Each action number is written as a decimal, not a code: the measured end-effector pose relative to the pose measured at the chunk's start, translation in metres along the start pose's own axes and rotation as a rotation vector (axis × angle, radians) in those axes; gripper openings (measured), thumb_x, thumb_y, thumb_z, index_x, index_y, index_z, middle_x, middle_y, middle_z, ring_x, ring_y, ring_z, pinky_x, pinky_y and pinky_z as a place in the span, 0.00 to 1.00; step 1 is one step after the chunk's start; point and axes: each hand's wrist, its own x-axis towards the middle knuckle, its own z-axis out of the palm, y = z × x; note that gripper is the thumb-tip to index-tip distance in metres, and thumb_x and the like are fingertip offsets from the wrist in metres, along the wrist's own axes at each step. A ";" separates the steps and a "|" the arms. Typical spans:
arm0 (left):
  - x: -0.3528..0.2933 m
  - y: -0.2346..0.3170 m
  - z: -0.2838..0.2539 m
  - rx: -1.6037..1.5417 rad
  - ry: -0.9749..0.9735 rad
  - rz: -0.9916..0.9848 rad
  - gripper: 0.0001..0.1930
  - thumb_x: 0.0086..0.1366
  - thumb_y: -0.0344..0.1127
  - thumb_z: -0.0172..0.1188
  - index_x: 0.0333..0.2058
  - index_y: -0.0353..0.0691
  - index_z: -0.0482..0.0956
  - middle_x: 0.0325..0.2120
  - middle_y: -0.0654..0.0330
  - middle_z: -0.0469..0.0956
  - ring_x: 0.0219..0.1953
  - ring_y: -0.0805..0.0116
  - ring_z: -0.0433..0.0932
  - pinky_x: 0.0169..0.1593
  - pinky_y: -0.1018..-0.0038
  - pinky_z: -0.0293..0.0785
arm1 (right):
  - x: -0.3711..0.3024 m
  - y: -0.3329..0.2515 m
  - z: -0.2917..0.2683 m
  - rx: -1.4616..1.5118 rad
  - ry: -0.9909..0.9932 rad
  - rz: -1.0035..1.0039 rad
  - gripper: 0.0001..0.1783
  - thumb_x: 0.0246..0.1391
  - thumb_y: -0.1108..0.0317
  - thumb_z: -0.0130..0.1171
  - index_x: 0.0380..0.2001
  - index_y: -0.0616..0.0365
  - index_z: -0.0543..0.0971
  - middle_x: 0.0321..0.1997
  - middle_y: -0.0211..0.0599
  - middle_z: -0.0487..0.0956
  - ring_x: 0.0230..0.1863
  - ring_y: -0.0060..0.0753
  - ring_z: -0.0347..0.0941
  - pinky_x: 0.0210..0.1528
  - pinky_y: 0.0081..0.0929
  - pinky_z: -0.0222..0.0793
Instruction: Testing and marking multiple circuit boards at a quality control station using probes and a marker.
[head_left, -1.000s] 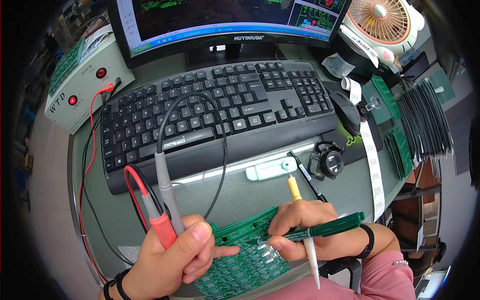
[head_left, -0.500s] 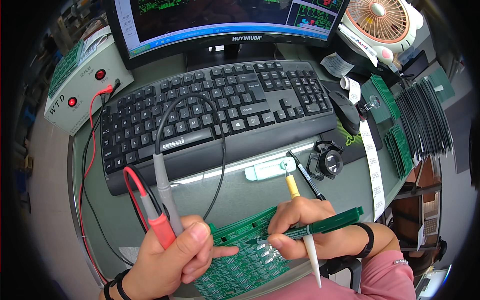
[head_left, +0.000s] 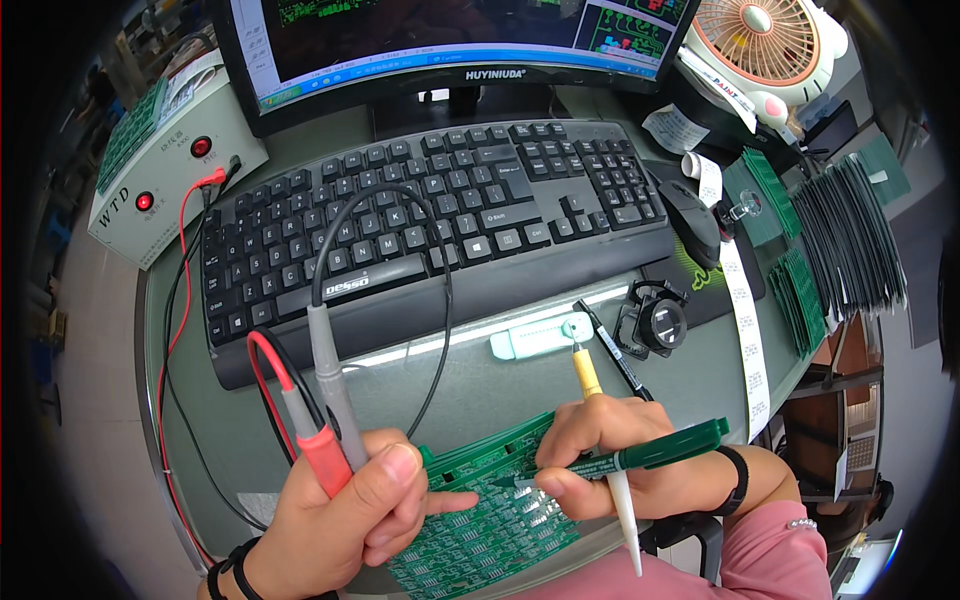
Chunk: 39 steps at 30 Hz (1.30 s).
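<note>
My left hand is closed around a red test probe and a grey test probe, one finger stretched over the circuit board panel. A small green tip shows beside that hand; what it belongs to is hidden. My right hand grips a green marker pen, its dark point at the board's surface. The same fingers hold a slim tool with a yellow upper part and a white tapered end. The green panel lies tilted between both hands, rows of small components on it.
Beyond the hands are a black keyboard, a monitor and a mouse. A pale green cutter, a black pen and an eyepiece loupe lie nearer. Probe leads run to a grey box; board stacks stand right.
</note>
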 end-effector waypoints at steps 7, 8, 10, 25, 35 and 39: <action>0.001 -0.001 0.000 -0.013 0.001 0.004 0.21 0.71 0.49 0.48 0.20 0.45 0.61 0.09 0.72 0.56 0.10 0.83 0.57 0.47 0.54 0.78 | 0.000 0.001 0.000 -0.007 -0.008 -0.019 0.12 0.49 0.68 0.67 0.25 0.58 0.72 0.19 0.32 0.74 0.18 0.30 0.71 0.21 0.24 0.64; 0.001 -0.001 0.000 -0.011 -0.002 0.007 0.21 0.71 0.49 0.48 0.20 0.45 0.61 0.09 0.72 0.56 0.10 0.83 0.57 0.47 0.54 0.79 | 0.000 0.001 0.000 -0.007 -0.007 -0.018 0.12 0.49 0.68 0.67 0.25 0.58 0.72 0.19 0.32 0.74 0.18 0.30 0.71 0.21 0.24 0.64; 0.001 -0.001 0.000 -0.009 -0.003 0.007 0.22 0.71 0.49 0.48 0.20 0.45 0.61 0.09 0.72 0.56 0.10 0.83 0.57 0.47 0.55 0.79 | 0.000 0.000 -0.001 -0.007 -0.015 -0.008 0.12 0.49 0.68 0.67 0.25 0.58 0.72 0.19 0.32 0.74 0.18 0.30 0.71 0.21 0.25 0.64; 0.002 -0.002 -0.002 0.053 -0.077 0.058 0.21 0.71 0.47 0.46 0.20 0.44 0.62 0.09 0.72 0.56 0.10 0.82 0.57 0.46 0.54 0.79 | -0.004 0.002 -0.004 0.174 -0.015 0.074 0.11 0.54 0.68 0.64 0.29 0.60 0.71 0.24 0.32 0.76 0.23 0.22 0.73 0.23 0.22 0.65; -0.009 -0.002 -0.003 0.022 -0.319 0.109 0.19 0.73 0.45 0.42 0.27 0.39 0.70 0.12 0.72 0.58 0.13 0.82 0.59 0.45 0.64 0.77 | 0.012 -0.023 -0.022 0.675 0.033 0.350 0.13 0.60 0.64 0.57 0.36 0.60 0.66 0.31 0.37 0.75 0.28 0.26 0.78 0.30 0.23 0.78; -0.013 -0.008 0.001 0.064 -0.354 0.130 0.19 0.72 0.47 0.45 0.29 0.38 0.72 0.12 0.72 0.57 0.13 0.81 0.59 0.41 0.65 0.76 | 0.004 -0.027 -0.017 0.744 0.016 0.308 0.13 0.60 0.63 0.58 0.37 0.59 0.67 0.31 0.36 0.76 0.30 0.24 0.77 0.33 0.22 0.79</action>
